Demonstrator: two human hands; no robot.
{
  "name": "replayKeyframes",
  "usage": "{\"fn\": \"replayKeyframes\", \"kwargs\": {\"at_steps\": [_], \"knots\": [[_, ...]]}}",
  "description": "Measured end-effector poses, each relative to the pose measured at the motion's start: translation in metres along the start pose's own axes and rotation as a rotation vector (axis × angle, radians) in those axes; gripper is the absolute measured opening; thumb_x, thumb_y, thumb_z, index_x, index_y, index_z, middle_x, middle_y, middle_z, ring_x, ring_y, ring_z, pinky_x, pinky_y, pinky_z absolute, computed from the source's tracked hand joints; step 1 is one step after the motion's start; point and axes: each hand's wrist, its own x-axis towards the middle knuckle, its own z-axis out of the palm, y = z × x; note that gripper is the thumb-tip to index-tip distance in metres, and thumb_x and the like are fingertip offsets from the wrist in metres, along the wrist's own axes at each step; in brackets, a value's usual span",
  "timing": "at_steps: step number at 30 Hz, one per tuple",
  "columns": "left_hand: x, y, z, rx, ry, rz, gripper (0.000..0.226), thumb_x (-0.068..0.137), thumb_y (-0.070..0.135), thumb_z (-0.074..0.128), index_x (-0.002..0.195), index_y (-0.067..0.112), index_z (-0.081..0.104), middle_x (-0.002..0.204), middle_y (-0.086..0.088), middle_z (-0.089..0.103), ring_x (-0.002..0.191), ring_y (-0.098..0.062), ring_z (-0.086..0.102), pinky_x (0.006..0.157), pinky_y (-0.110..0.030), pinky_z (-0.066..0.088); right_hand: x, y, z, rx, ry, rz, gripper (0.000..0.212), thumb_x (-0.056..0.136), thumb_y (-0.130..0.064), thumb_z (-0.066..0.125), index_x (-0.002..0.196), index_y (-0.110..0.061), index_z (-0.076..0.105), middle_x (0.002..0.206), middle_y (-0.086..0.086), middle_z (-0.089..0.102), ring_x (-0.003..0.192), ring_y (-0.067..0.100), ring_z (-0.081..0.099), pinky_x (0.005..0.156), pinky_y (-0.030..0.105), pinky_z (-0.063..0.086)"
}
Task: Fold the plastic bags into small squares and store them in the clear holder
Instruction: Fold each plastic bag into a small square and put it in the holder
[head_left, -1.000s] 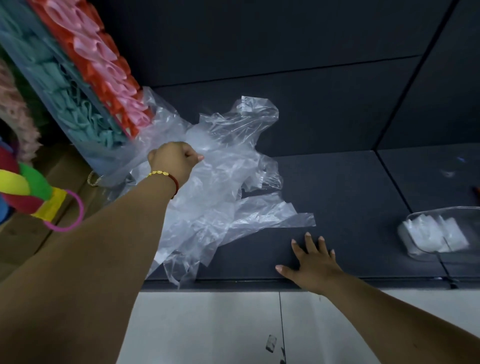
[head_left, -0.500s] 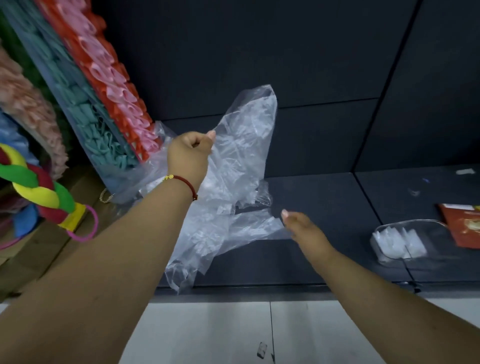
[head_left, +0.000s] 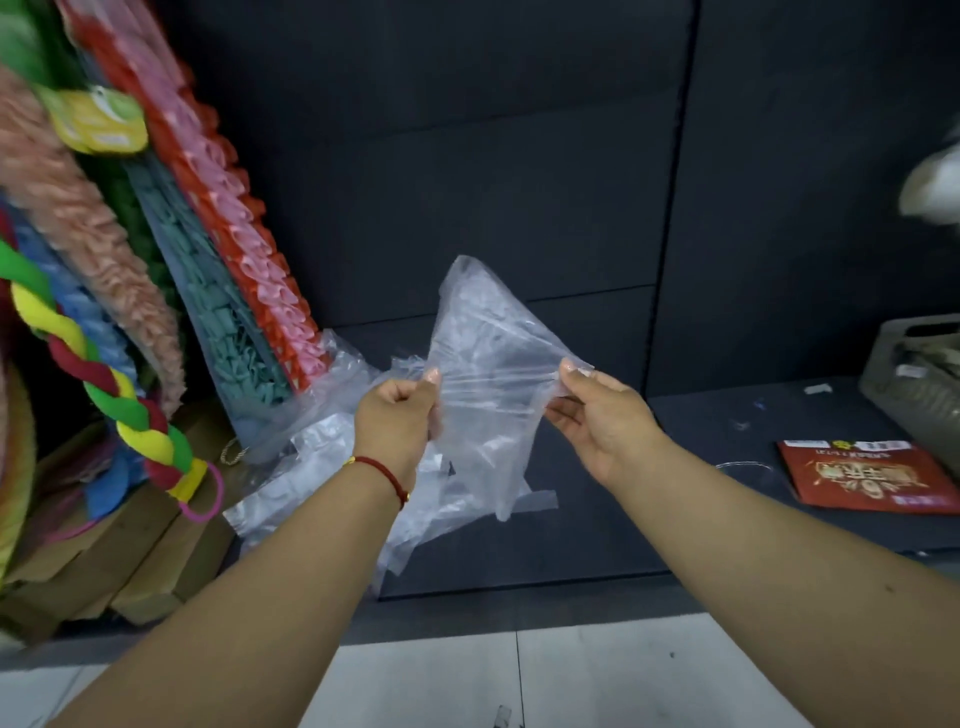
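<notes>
Both hands hold one clear bag (head_left: 488, 364) up above the dark worktop (head_left: 597, 519): the left hand (head_left: 397, 410) has its grip clamped on the bag's left edge, the right hand (head_left: 597, 415) pinches the right edge. More bags (head_left: 311, 467) lie heaped below, against hanging coloured ribbons (head_left: 249, 249). A red packet (head_left: 867, 478) lies to the right, near a grey basket (head_left: 919, 379).

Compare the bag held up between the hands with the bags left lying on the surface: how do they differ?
The held bag hangs in the air; the pile of bags lies on the dark surface. The held bag is stretched between the left hand and right hand, each with a grip on an upper edge; nothing touches the pile. The held bag is single; the pile is crumpled and overlapping. Both are clear, wrinkled and unfolded.
</notes>
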Motion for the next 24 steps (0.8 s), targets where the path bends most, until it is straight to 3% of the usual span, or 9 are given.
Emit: {"fn": "replayKeyframes", "kwargs": {"at_steps": [3, 6, 10, 12, 14, 17, 20, 22, 24], "knots": [[-0.019, 0.010, -0.007, 0.000, -0.090, -0.077, 0.040, 0.095, 0.027, 0.062, 0.060, 0.013, 0.049, 0.059, -0.006, 0.056, 0.057, -0.020, 0.051, 0.065, -0.033, 0.053, -0.017, -0.020, -0.001, -0.087, -0.005, -0.112, 0.020, 0.094, -0.016, 0.064, 0.076, -0.011, 0.058, 0.081, 0.006, 0.065, 0.075, 0.016, 0.062, 0.073, 0.026, 0.055], [-0.029, 0.015, -0.014, 0.153, -0.139, -0.120, 0.034, 0.094, 0.034, 0.062, 0.069, 0.015, 0.051, 0.074, -0.006, 0.054, 0.068, -0.021, 0.051, 0.068, -0.031, 0.054, -0.035, -0.035, 0.002, -0.214, -0.059, -0.226, 0.022, 0.094, -0.013, 0.062, 0.073, -0.012, 0.055, 0.085, 0.005, 0.067, 0.083, 0.019, 0.064, 0.081, 0.031, 0.054], [-0.045, 0.032, -0.024, 0.320, -0.082, 0.147, 0.045, 0.092, 0.042, 0.061, 0.068, 0.013, 0.037, 0.061, 0.012, 0.039, 0.054, -0.011, 0.035, 0.059, -0.027, 0.041, -0.062, -0.044, 0.005, -0.442, -0.201, -0.330, 0.011, 0.096, -0.013, 0.059, 0.086, -0.009, 0.059, 0.081, 0.004, 0.073, 0.075, 0.029, 0.062, 0.072, 0.038, 0.051], [-0.056, 0.041, -0.027, 0.303, -0.067, 0.250, 0.026, 0.092, 0.040, 0.062, 0.091, 0.015, 0.055, 0.086, 0.010, 0.056, 0.075, -0.005, 0.053, 0.070, -0.021, 0.043, -0.072, -0.043, 0.004, -0.632, -0.267, -0.384, 0.010, 0.096, -0.017, 0.058, 0.091, -0.010, 0.062, 0.084, -0.001, 0.075, 0.081, 0.026, 0.068, 0.072, 0.036, 0.053], [-0.064, 0.043, -0.031, 0.326, -0.087, 0.344, 0.024, 0.091, 0.037, 0.063, 0.112, 0.029, 0.054, 0.115, 0.010, 0.056, 0.106, -0.007, 0.054, 0.091, -0.023, 0.042, -0.079, -0.041, 0.001, -0.782, -0.316, -0.411, 0.010, 0.096, -0.019, 0.059, 0.093, -0.013, 0.066, 0.085, -0.005, 0.076, 0.084, 0.015, 0.070, 0.073, 0.027, 0.052], [-0.078, 0.041, -0.033, 0.406, -0.203, 0.471, 0.031, 0.091, 0.033, 0.063, 0.119, 0.039, 0.052, 0.123, 0.022, 0.052, 0.117, 0.004, 0.046, 0.096, -0.013, 0.034, -0.082, -0.034, -0.003, -0.860, -0.394, -0.400, 0.010, 0.095, -0.018, 0.062, 0.092, -0.013, 0.069, 0.085, -0.003, 0.075, 0.081, 0.005, 0.070, 0.073, 0.014, 0.050], [-0.086, 0.034, -0.032, 0.368, -0.375, 0.484, 0.040, 0.088, 0.035, 0.065, 0.122, 0.047, 0.047, 0.129, 0.031, 0.047, 0.120, 0.021, 0.039, 0.092, 0.003, 0.030, -0.081, -0.029, -0.003, -0.929, -0.498, -0.345, 0.010, 0.093, -0.019, 0.065, 0.088, -0.011, 0.070, 0.086, 0.000, 0.075, 0.083, 0.007, 0.070, 0.079, 0.016, 0.052], [-0.087, 0.030, -0.031, 0.301, -0.459, 0.433, 0.049, 0.082, 0.044, 0.063, 0.128, 0.047, 0.045, 0.133, 0.030, 0.047, 0.124, 0.020, 0.038, 0.093, 0.002, 0.031, -0.080, -0.029, 0.000, -0.980, -0.591, -0.321, 0.011, 0.092, -0.018, 0.066, 0.087, -0.010, 0.072, 0.088, 0.001, 0.074, 0.087, 0.010, 0.070, 0.084, 0.018, 0.053], [-0.083, 0.028, -0.031, 0.153, -0.499, 0.244, 0.056, 0.077, 0.048, 0.060, 0.132, 0.038, 0.051, 0.130, 0.020, 0.056, 0.121, 0.010, 0.049, 0.092, -0.006, 0.041, -0.080, -0.030, 0.001, -0.999, -0.644, -0.302, 0.009, 0.090, -0.017, 0.068, 0.086, -0.011, 0.073, 0.090, 0.002, 0.074, 0.086, 0.007, 0.068, 0.083, 0.015, 0.050]]}}
